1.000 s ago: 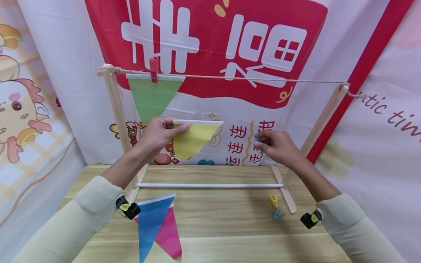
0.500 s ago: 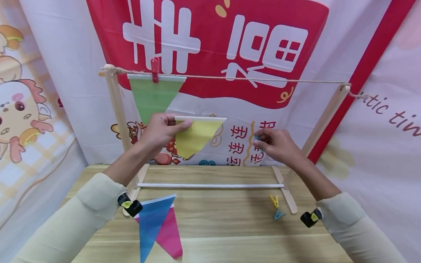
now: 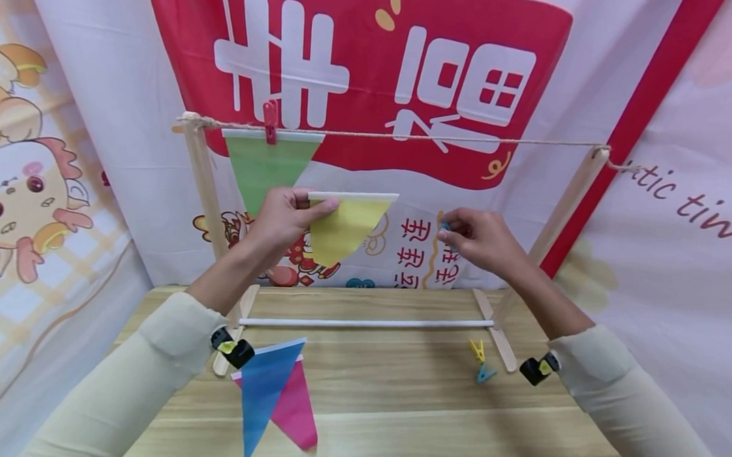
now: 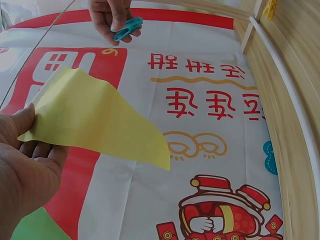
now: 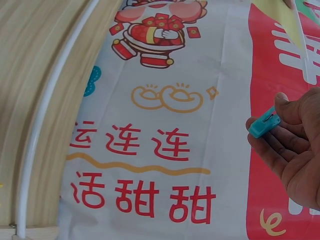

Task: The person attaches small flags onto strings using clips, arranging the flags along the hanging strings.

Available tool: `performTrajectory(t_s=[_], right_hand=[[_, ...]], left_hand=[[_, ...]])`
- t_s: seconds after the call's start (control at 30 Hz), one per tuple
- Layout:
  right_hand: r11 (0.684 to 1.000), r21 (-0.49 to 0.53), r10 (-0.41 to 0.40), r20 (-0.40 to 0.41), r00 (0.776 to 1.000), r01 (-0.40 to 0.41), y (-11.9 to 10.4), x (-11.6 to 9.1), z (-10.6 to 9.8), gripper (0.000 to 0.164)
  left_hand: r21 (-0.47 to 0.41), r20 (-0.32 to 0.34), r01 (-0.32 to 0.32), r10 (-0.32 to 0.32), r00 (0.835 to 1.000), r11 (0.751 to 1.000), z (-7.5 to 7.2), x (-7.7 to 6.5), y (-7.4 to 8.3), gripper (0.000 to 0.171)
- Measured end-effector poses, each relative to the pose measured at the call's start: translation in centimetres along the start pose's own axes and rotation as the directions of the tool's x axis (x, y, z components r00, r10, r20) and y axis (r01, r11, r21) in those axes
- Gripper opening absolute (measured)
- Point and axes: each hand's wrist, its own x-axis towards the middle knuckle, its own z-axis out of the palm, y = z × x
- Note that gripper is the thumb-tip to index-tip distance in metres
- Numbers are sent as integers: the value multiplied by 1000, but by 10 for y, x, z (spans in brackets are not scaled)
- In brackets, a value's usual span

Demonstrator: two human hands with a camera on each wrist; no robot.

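Observation:
My left hand (image 3: 288,215) pinches a yellow pennant (image 3: 350,228) by the left end of its white top edge, below the twine (image 3: 411,136). The pennant's lower tip bends away in the left wrist view. Between thumb and fingers my right hand (image 3: 483,240) holds a teal clothespin (image 5: 265,123), apart from the pennant and to its right. A green pennant (image 3: 267,161) hangs from the twine, and a red clothespin (image 3: 271,121) clips it there. The left hand covers part of the view near the green pennant's tip.
Two wooden posts (image 3: 201,184) carry the twine, joined low down by a white rod (image 3: 364,322). On the table (image 3: 399,425) lie a blue pennant (image 3: 265,386) over a pink pennant (image 3: 295,409). A yellow clothespin (image 3: 477,350) and a blue clothespin (image 3: 485,372) lie near the right foot.
My left hand has raised the yellow pennant and brought it slightly right, nearer the twine. The right hand has risen a little with the teal clothespin.

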Motion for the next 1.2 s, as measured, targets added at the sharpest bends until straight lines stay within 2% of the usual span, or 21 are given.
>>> performTrajectory(t_s=[0.3, 0.8, 1.2], right_hand=[[1000, 29, 0, 4, 1000, -1, -10, 5, -8, 32], [1000, 16, -21, -27, 999, 21, -17, 11, -13, 38], [998, 25, -50, -70, 996, 52, -23, 18, -16, 37]], left_hand=[[-69, -26, -30, 29, 999, 997, 3, 7, 6, 38], [-82, -35, -73, 70, 997, 994, 3, 12, 13, 36], [-90, -57, -63, 58, 997, 994, 5, 15, 19, 36]])
